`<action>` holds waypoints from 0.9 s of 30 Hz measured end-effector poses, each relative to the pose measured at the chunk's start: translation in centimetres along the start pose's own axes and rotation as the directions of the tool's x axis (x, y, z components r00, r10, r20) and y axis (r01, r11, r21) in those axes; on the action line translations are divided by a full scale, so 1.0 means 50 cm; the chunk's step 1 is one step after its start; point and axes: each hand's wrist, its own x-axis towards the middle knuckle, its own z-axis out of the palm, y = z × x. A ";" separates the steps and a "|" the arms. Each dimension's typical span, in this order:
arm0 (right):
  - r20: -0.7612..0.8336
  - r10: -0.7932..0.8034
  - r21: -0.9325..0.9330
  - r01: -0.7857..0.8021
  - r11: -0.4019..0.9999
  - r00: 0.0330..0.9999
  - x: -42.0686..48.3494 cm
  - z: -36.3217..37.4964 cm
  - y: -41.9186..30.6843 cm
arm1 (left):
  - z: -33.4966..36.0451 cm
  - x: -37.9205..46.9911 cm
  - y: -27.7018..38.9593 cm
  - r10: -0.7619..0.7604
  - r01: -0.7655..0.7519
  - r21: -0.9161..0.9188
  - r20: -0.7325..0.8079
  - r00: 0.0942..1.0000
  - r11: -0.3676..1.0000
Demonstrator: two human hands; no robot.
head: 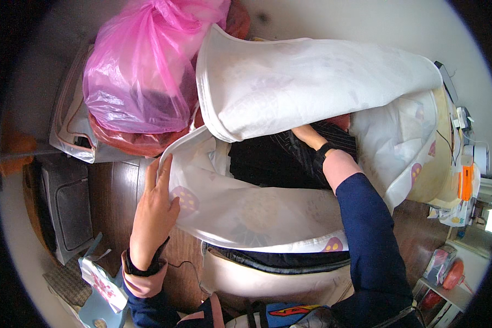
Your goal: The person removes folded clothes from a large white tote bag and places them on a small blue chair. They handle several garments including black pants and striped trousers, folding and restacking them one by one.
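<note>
A large white fabric storage bag (246,209) with printed fruit shapes lies before me, its lid flap (311,82) folded up and back. Black clothing (262,160) fills the opening, with a dark pinstriped garment (338,137) on its right side. My left hand (153,209) is at the bag's left rim, its index and middle fingers on the white edge; whether it grips the fabric is not plain. My right hand (307,134) reaches into the bag over the dark clothes, its fingers hidden under the flap and among the cloth.
A tied pink plastic bag (139,78) rests on a reddish bag (135,143) at the upper left. Left stands a grey case (69,205); below it, a light blue stool (98,303). A cream container of folded clothes (270,279) sits nearest me. A cluttered table (443,164) is right.
</note>
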 end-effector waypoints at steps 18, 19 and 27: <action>0.240 0.319 -0.062 -0.313 0.948 0.917 -0.089 -0.130 -0.138 | 0.006 0.006 -0.019 0.169 -0.171 -0.034 -0.063 0.984 0.985; 0.325 0.186 0.073 -0.221 0.973 0.927 -0.122 -0.170 -0.168 | 0.008 0.007 -0.022 0.170 -0.174 -0.054 -0.073 0.983 0.983; 0.169 0.107 -0.040 -0.101 0.994 0.980 -0.454 -0.351 -0.425 | 0.015 -0.016 -0.026 0.237 -0.252 -0.082 -0.156 0.959 0.964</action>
